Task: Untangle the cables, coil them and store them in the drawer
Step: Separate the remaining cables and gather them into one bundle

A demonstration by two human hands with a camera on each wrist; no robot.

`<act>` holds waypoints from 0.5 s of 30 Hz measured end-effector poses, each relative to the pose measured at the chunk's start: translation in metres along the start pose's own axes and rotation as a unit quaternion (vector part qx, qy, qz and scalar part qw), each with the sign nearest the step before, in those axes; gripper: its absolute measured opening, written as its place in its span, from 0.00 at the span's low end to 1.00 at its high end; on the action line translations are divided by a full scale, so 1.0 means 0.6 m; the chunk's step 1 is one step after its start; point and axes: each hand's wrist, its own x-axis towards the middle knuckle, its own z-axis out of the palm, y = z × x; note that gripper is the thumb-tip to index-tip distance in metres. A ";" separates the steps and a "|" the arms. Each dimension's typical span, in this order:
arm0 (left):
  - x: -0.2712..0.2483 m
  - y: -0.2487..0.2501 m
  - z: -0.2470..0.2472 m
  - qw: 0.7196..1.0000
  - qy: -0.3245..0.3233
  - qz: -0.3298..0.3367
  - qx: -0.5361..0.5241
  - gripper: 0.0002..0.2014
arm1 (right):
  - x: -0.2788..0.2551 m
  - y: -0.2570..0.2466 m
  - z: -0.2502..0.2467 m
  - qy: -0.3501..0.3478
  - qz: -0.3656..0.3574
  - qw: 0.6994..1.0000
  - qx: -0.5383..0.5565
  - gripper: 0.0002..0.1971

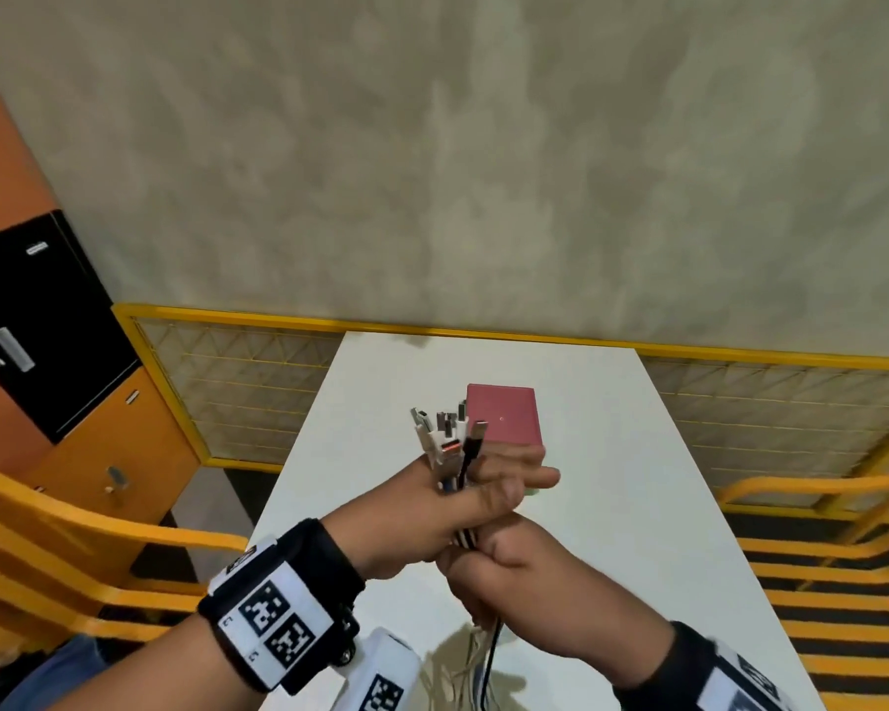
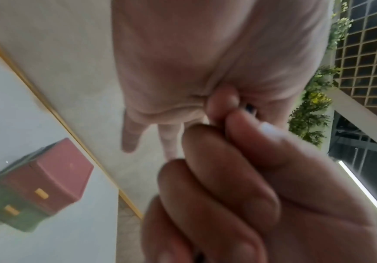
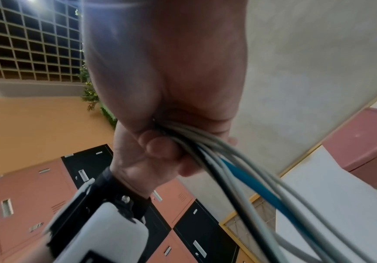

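Note:
A bundle of cables [image 1: 447, 438], white, black and one blue, stands upright above the white table [image 1: 627, 531], its plugs fanned out at the top. My left hand [image 1: 447, 510] holds the bundle just under the plugs, thumb clamped round it and two fingers sticking out straight. My right hand [image 1: 514, 572] grips the same bundle right below, fist touching the left hand. The loose ends [image 1: 488, 659] hang down to the table. The right wrist view shows the cables [image 3: 232, 160] running out of my right palm [image 3: 165, 74]. The small drawer box [image 1: 504, 413], pink over green, stands behind the hands; both drawers [image 2: 41, 185] look closed.
A yellow mesh rail [image 1: 257, 382] runs behind the table's far edge. Orange and black lockers [image 1: 47, 320] stand at the left. Yellow slatted benches flank the table on the left [image 1: 73, 546] and right [image 1: 832, 556].

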 end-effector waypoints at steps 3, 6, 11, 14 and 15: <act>0.002 0.010 0.010 0.993 0.011 0.046 -0.103 0.21 | 0.001 -0.006 -0.005 -0.004 -0.002 0.999 0.046 0.07; 0.009 0.032 0.008 0.972 0.009 0.087 -0.217 0.22 | 0.004 0.005 -0.009 -0.014 0.009 0.998 0.062 0.06; 0.002 0.082 -0.008 0.903 -0.072 0.120 -0.406 0.23 | 0.004 0.053 0.001 -0.069 0.081 0.994 0.005 0.07; -0.019 0.093 -0.009 0.886 -0.165 0.074 -0.426 0.28 | 0.009 0.085 -0.014 -0.048 0.131 0.988 -0.060 0.06; -0.027 0.084 -0.007 0.896 -0.193 0.039 -0.399 0.30 | 0.016 0.090 -0.029 -0.028 0.124 0.986 -0.105 0.07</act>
